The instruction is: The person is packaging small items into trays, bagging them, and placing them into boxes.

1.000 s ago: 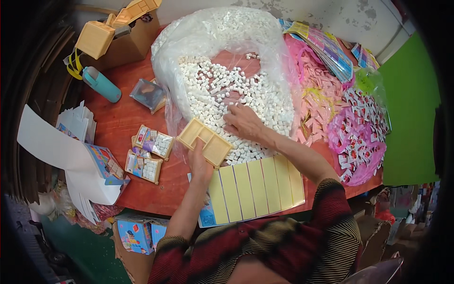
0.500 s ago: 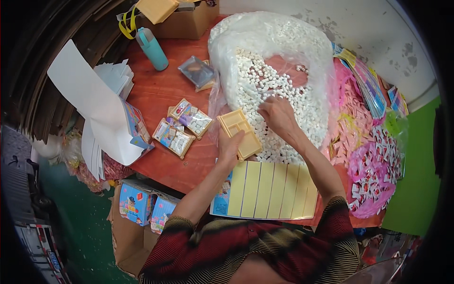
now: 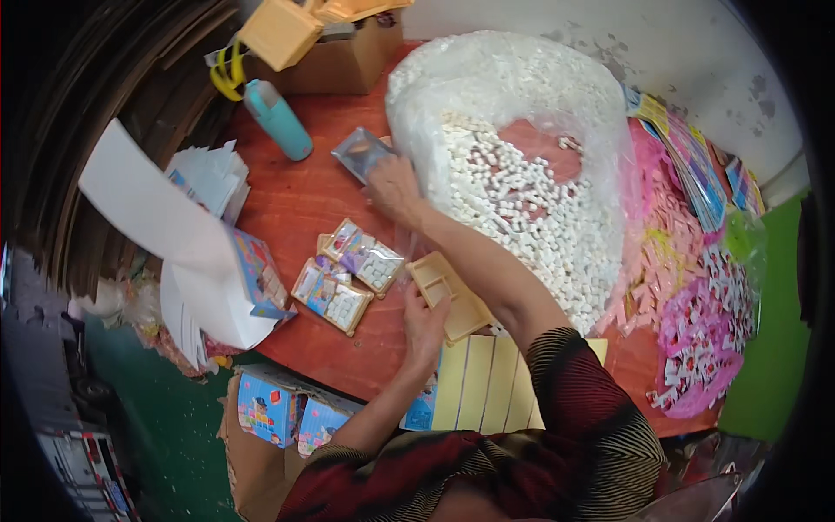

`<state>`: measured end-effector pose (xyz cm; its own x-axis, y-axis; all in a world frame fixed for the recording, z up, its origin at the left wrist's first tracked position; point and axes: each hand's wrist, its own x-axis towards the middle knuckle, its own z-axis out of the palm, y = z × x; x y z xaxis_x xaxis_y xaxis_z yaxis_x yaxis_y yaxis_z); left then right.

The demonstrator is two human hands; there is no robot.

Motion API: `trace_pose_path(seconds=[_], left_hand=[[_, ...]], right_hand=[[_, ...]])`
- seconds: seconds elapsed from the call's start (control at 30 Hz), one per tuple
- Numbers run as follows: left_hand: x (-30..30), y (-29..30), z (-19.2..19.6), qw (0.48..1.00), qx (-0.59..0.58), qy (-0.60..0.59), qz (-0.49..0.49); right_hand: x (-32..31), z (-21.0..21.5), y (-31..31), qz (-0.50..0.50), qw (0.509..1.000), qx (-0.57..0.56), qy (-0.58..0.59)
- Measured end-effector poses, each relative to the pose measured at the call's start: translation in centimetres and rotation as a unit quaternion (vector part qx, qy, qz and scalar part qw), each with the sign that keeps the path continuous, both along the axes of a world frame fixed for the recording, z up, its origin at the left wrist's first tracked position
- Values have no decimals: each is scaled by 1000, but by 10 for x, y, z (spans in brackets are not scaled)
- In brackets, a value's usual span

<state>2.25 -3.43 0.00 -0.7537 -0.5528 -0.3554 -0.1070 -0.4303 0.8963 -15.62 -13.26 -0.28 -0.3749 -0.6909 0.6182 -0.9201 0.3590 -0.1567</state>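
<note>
My left hand [image 3: 425, 329] holds a tan plastic tray [image 3: 450, 297] with small compartments, resting on the red table [image 3: 296, 204]. My right hand [image 3: 393, 188] reaches across to the far left and touches a clear plastic bag packet [image 3: 361, 153] lying on the table. Beside it spreads a big clear bag of small white pieces [image 3: 522, 200]. Filled packets [image 3: 348, 277] with white pieces and coloured cards lie just left of the tray. A sheet of yellow cards [image 3: 487, 383] lies at the near table edge.
A teal bottle [image 3: 277, 119] and a cardboard box [image 3: 335, 61] with tan trays stand at the far side. White paper stacks [image 3: 187, 235] lie left. Bags of pink pieces [image 3: 696, 339] lie right. Colourful cartons [image 3: 278, 409] sit below the table edge.
My right hand left the pile of white pieces and moved left to the clear packet. The view has shifted; the left hand still holds the tray.
</note>
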Motion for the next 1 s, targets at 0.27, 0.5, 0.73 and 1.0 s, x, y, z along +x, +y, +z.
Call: trace_pose_path(seconds=[0.27,0.5,0.73,1.0], left_hand=[[11,-12,21,979,-195,60,11],[-12,-50,27,995,-46,64,57],[-33,-71,48,988,-71,86,110],[-104,-59,85,698,-688,191,49]], right_hand=[[27,6,-21,-100,972,166,135],[-14,-25,-1,155,986,-39,-50],[6,25,38,116,983,140,-28],[-107,45,143,-14,978,-1,-207]])
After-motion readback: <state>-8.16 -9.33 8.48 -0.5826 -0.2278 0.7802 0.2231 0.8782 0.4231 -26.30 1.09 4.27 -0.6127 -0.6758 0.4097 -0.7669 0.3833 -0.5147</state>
